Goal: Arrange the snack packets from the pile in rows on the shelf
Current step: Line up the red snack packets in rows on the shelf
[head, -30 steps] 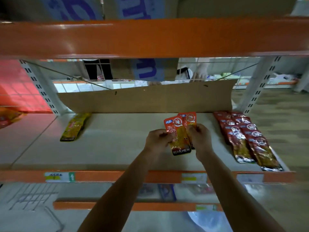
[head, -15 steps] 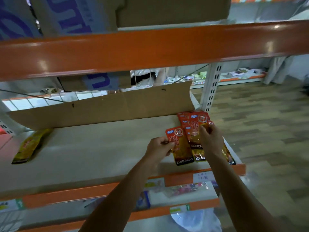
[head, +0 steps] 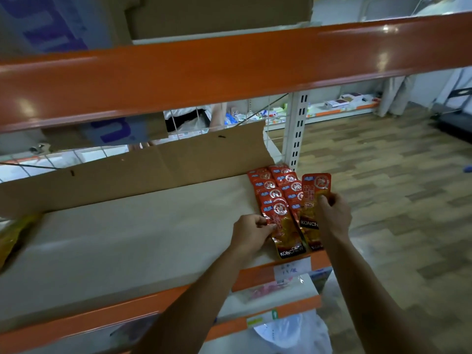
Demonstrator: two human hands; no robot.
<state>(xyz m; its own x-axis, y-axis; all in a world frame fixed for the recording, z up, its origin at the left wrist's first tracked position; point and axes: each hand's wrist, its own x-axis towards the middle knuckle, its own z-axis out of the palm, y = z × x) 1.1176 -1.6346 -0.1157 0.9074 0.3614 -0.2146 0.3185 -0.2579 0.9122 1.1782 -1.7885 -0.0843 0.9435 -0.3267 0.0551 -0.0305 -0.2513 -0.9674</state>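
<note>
Left hand [head: 251,232] pinches one packet [head: 284,231] flat at the shelf's [head: 127,238] 3 o'clock end, right hand [head: 332,218] grips a second packet [head: 314,198] raised at its 1 o'clock; advise squaring both with the existing rows [head: 270,186].

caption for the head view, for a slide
Left hand pinches a red packet on the shelf; right hand holds a second packet by the rows
</note>
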